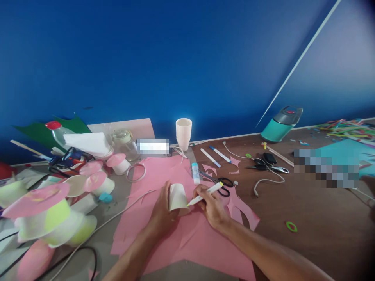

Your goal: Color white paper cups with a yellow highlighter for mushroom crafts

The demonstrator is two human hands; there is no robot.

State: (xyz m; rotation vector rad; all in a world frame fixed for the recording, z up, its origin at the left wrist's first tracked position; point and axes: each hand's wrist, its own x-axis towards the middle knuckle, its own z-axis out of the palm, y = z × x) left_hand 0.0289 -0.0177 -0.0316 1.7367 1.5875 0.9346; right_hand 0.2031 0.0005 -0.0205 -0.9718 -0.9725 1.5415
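A white paper cup (177,196) lies tilted over pink paper (193,238), held around its left side by my left hand (164,207). My right hand (211,207) grips a white marker (206,193) with a yellow end, its tip touching or very near the cup's lower right edge. Just behind my right hand are a glue stick (195,173) with a light blue cap and black-handled scissors (224,186). A stack of white cups (183,134) stands upright by the blue wall.
Cups with pink paper discs (95,181), a glass jar (124,144) and cables crowd the left. Two markers (219,154), a white cable (269,180) and a teal bottle (278,127) are to the right. Pink scraps (243,208) lie beside my right hand.
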